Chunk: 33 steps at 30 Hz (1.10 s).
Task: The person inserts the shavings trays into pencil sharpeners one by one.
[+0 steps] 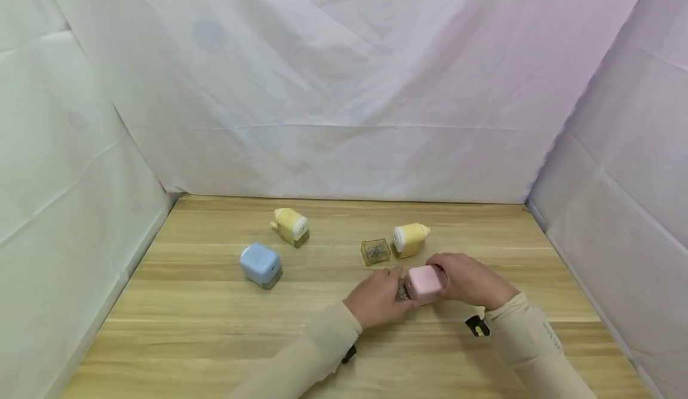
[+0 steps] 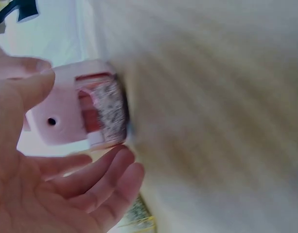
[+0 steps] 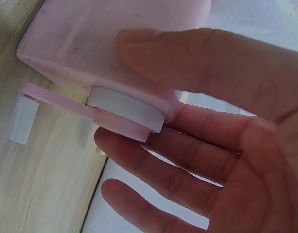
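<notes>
My right hand (image 1: 467, 279) holds a pink pencil sharpener (image 1: 424, 282) low over the table, thumb on one broad side. In the right wrist view its crank handle (image 3: 59, 101), with a whitish knob, sticks out beside my fingers. The sharpener's shavings drawer (image 2: 110, 114) shows partly out at the front, full of grey shavings. Around that end my left hand (image 1: 378, 297) is spread, fingertips right at the drawer's edge and thumb near the pink body. A small round pencil hole (image 2: 52, 121) shows on the front face.
Behind my hands stands a yellow pencil sharpener (image 1: 410, 239), with a yellowish clear drawer (image 1: 375, 251) of shavings beside it. Farther left are another yellow sharpener (image 1: 291, 226) and a blue one (image 1: 261, 264). White cloth walls (image 1: 344, 166) border the wooden table (image 1: 215, 333).
</notes>
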Tool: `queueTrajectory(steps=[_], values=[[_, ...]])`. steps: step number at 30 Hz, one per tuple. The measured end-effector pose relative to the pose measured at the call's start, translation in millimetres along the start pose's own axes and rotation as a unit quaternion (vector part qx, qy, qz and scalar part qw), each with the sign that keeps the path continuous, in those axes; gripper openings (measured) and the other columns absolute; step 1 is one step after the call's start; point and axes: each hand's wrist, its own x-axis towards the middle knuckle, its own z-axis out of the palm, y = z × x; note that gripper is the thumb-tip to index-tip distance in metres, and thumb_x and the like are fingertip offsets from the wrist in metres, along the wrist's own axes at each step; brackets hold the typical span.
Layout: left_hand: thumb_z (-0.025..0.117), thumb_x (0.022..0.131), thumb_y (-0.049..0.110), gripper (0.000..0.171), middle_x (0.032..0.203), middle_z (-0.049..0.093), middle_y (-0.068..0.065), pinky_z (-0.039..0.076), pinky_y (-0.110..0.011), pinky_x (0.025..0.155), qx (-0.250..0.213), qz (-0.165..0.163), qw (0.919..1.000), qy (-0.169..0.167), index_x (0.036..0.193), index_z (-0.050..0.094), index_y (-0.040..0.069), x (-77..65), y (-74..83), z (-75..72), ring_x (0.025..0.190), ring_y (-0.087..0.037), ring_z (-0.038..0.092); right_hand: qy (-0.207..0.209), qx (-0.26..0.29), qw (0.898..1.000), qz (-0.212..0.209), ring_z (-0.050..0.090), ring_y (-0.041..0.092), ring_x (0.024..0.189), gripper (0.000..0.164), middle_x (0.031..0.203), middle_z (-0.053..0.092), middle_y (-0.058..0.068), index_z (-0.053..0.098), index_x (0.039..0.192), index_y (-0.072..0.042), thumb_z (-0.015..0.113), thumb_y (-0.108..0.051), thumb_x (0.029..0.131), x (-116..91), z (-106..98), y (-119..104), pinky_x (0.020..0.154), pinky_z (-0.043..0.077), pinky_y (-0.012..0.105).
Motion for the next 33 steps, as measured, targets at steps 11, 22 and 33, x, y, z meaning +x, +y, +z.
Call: queueTrajectory(steps=[11,22,33], values=[[0.049,0.101,0.044,0.038,0.106,0.063,0.001,0.053,-0.026,0.079,0.091,0.070,0.9912,0.066,0.113,0.065,0.012,-6.7,2.8,-26.5,0.097,-0.013,0.058,-0.008,0.008,1.000,0.008,0.059,0.011,0.080,0.042,0.094,0.067,-0.002,0.067,0.105,-0.007,0.086,-0.006,0.067,0,0,1,0.067,0.049,0.030],[0.055,0.097,0.036,0.022,0.082,0.060,0.008,0.047,-0.027,0.065,0.204,0.144,0.9661,0.064,0.087,0.071,0.024,-10.2,-14.2,-34.7,0.077,-0.012,0.055,-0.005,0.007,1.000,0.005,0.059,0.011,0.079,0.040,0.093,0.067,-0.001,0.067,0.105,-0.007,0.085,-0.005,0.069,0,0,-1,0.067,0.050,0.030],[0.055,0.096,0.033,0.019,0.082,0.060,0.009,0.045,-0.025,0.063,0.226,0.194,0.9525,-0.061,0.091,0.070,0.023,-13.7,-23.2,-20.8,0.079,-0.009,0.055,-0.005,0.009,1.000,0.010,0.058,0.010,0.078,0.039,0.092,0.067,-0.001,0.067,0.104,-0.008,0.084,-0.006,0.069,1,1,0,0.066,0.050,0.030]])
